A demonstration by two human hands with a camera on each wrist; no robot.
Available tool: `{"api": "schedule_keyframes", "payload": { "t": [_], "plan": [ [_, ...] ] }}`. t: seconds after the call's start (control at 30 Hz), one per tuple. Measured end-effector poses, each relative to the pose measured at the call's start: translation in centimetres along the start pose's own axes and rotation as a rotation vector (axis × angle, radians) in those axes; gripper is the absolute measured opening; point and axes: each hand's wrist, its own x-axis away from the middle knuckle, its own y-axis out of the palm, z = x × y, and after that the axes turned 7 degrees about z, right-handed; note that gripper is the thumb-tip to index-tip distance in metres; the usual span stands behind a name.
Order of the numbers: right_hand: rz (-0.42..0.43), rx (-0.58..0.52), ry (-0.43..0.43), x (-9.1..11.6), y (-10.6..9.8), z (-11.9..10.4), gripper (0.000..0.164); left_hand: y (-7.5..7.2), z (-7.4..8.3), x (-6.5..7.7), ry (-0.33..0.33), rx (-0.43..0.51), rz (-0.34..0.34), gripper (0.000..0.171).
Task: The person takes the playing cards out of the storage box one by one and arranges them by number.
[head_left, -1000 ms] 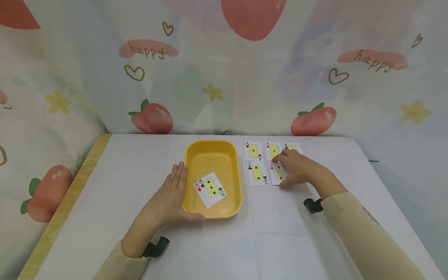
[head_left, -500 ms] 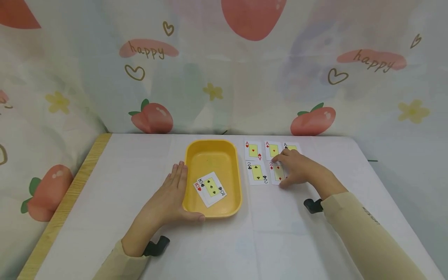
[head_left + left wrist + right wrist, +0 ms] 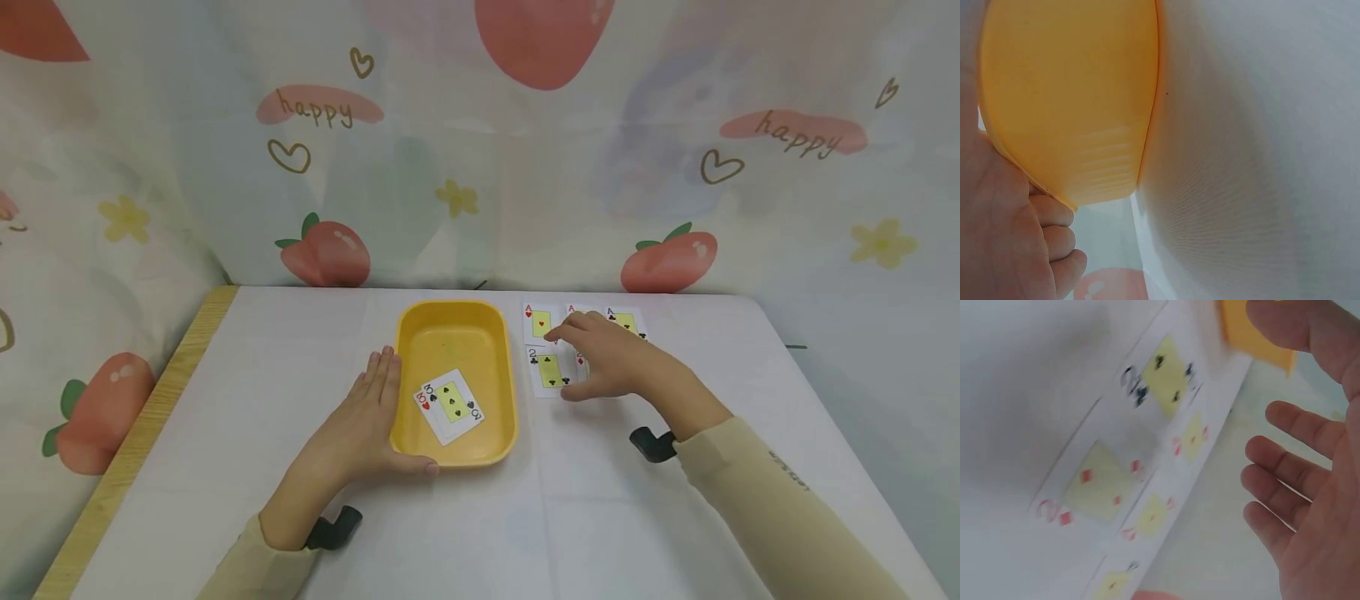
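My left hand point(image 3: 360, 437) lies with straight fingers along the left side of a yellow tray point(image 3: 457, 343), its thumb at the near edge. Inside the tray a three of spades point(image 3: 453, 402) overlaps a three of hearts point(image 3: 423, 402). To the right, my right hand point(image 3: 611, 358) hovers over playing cards, fingers spread and nothing held. Beneath or beside it are the ace of hearts point(image 3: 537, 321), two of clubs point(image 3: 549, 372) and ace of clubs point(image 3: 626, 322). In the head view it mostly covers the ace of diamonds point(image 3: 1152, 515) and two of diamonds point(image 3: 1097, 481).
A white cloth point(image 3: 480, 533) covers the table, with a wooden strip point(image 3: 142, 433) showing along the left edge. Behind stands a patterned curtain point(image 3: 510, 183). Each wrist wears a black band piece point(image 3: 335, 528).
My right hand has shifted left and lifted off the two of diamonds, uncovering more of the ace of clubs. The left hand and tray stay where they were.
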Motion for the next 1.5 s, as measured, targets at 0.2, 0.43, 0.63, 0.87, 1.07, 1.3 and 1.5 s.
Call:
{"api": "schedule_keyframes", "payload": {
  "t": [0.2, 0.43, 0.63, 0.87, 1.07, 1.3, 1.5],
  "plan": [
    [0.064, 0.009, -0.100, -0.9, -0.4, -2.9, 0.066, 0.0, 0.0, 0.0, -0.002, 0.002, -0.001, 0.142],
    [0.095, -0.019, -0.225, -2.1, 0.5, -6.4, 0.063, -0.1, 0.1, -0.1, -0.034, 0.020, -0.019, 0.142],
    [0.073, -0.002, -0.271, -3.1, 1.0, -8.2, 0.065, -0.1, 0.1, -0.2, -0.039, 0.025, -0.023, 0.141],
    [0.003, -0.018, -0.311, -4.3, 2.0, -9.8, 0.075, 0.0, 0.1, -0.3, -0.025, 0.013, -0.025, 0.140],
    [-0.047, 0.020, -0.355, -5.1, 3.2, -10.8, 0.085, 0.0, 0.1, -0.2, -0.021, 0.013, -0.028, 0.140],
    [-0.099, 0.078, -0.343, -5.7, 4.0, -11.7, 0.088, -0.1, 0.0, -0.2, -0.009, 0.006, -0.020, 0.139],
    [-0.109, 0.080, -0.342, -6.1, 4.5, -11.9, 0.089, -0.1, -0.1, -0.1, -0.006, 0.003, -0.017, 0.140]
  ]
}}
